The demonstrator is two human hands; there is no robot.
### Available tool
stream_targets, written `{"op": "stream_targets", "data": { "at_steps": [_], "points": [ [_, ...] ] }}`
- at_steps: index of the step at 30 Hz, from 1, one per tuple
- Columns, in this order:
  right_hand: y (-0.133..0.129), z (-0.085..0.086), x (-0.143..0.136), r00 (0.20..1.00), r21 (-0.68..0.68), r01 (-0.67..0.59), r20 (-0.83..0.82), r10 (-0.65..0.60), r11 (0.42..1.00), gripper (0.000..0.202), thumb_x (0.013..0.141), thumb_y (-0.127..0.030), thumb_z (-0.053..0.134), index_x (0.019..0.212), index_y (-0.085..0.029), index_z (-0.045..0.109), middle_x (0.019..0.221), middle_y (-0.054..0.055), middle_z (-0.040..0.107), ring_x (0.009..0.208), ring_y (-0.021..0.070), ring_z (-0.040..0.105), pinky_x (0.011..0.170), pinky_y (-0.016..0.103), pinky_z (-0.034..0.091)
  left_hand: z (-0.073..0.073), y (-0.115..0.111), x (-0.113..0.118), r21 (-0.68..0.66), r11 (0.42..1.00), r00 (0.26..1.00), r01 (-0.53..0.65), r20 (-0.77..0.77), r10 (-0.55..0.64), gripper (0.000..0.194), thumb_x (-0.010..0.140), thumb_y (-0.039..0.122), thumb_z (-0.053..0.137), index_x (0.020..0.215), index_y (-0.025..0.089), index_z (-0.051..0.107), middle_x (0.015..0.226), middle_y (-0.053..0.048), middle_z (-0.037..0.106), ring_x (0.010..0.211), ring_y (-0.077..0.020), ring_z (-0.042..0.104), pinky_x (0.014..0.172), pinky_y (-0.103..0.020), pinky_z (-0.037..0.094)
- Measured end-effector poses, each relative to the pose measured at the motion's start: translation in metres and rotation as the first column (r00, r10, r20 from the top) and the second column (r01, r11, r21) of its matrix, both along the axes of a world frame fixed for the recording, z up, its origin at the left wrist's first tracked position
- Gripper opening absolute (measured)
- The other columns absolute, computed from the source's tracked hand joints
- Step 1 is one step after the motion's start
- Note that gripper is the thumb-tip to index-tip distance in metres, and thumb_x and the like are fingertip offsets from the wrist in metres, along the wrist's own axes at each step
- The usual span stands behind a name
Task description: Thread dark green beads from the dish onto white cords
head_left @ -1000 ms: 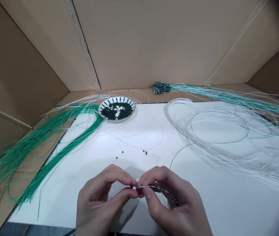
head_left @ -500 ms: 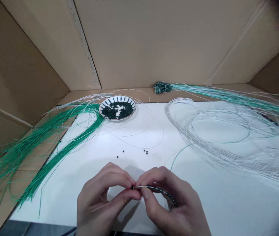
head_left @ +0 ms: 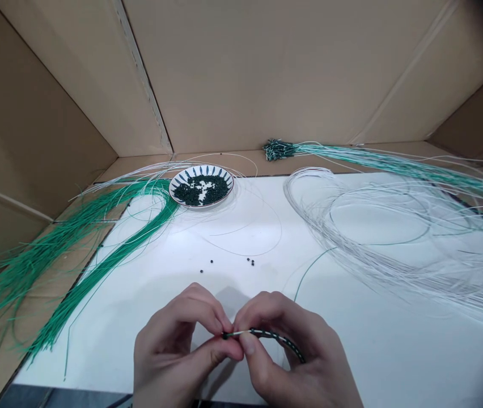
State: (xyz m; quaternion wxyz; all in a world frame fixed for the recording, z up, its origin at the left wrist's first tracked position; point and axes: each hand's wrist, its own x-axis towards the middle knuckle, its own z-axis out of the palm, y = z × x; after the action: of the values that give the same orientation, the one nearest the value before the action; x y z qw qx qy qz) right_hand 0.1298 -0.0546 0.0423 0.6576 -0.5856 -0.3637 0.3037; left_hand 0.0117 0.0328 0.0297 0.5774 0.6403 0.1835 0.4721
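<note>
My left hand (head_left: 184,345) is closed in a pinch, with a small dark bead (head_left: 225,335) between thumb and forefinger. My right hand (head_left: 295,345) pinches a thin pale wire strung with dark beads (head_left: 275,335); the strand curves back under its fingers toward the palm. A short bare length of wire shows between the two hands, whose fingertips nearly touch. Several loose dark beads (head_left: 250,261) lie on the white board beyond the hands. Farther off, a striped plate (head_left: 201,168) holds many more dark beads.
A bundle of green wires (head_left: 109,255) bends across the left side. Looped clear or white wires (head_left: 352,246) spread over the right. At the back, a bundle of beaded wires (head_left: 279,149) lies along the cardboard wall (head_left: 267,73). The white board (head_left: 160,294) lies under everything.
The hands stay together in nearly the same place. The bead in the left pinch and the beaded strand have shifted slightly down and left in view; the whole scene has shifted slightly too.
</note>
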Motion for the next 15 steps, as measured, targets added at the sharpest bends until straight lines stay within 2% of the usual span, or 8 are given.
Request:
{"op": "stream_targets", "data": {
  "at_steps": [4, 9, 15],
  "points": [
    [-0.0012, -0.0007, -0.0007, 0.999, 0.017, -0.001, 0.035, 0.000, 1.000, 0.021, 0.073, -0.005, 0.056, 0.074, -0.024, 0.066, 0.069, -0.010, 0.069, 0.062, 0.0061, 0.066, 0.066, 0.012, 0.056, -0.0027, -0.0010, -0.0009, -0.094, 0.995, 0.999, 0.033, 0.005, -0.032, 0.016, 0.078, 0.016, 0.089, 0.081, 0.024, 0.076, 0.072, 0.002, 0.073, 0.071, -0.0136, 0.067, 0.066, -0.020, 0.058],
    [-0.0024, 0.0004, -0.0036, 0.997, 0.013, 0.055, 0.051, -0.056, 0.998, 0.022, 0.072, -0.004, 0.057, 0.075, -0.025, 0.065, 0.069, -0.010, 0.071, 0.060, 0.0054, 0.068, 0.065, 0.010, 0.055, -0.0042, -0.0028, -0.0048, -0.123, 0.990, 0.998, 0.063, -0.012, -0.065, 0.018, 0.080, 0.014, 0.088, 0.086, 0.027, 0.076, 0.077, 0.003, 0.073, 0.075, -0.0131, 0.066, 0.071, -0.020, 0.057],
    [-0.0023, 0.0038, -0.0042, 0.999, 0.015, 0.037, 0.029, -0.037, 0.999, 0.021, 0.071, -0.005, 0.058, 0.073, -0.024, 0.065, 0.067, -0.009, 0.071, 0.060, 0.0057, 0.068, 0.064, 0.011, 0.055, -0.0074, -0.0042, -0.0044, -0.167, 0.984, 0.998, 0.069, 0.026, -0.065, 0.018, 0.080, 0.014, 0.088, 0.085, 0.026, 0.075, 0.077, 0.004, 0.072, 0.075, -0.0123, 0.065, 0.069, -0.019, 0.056]
  ]
}}
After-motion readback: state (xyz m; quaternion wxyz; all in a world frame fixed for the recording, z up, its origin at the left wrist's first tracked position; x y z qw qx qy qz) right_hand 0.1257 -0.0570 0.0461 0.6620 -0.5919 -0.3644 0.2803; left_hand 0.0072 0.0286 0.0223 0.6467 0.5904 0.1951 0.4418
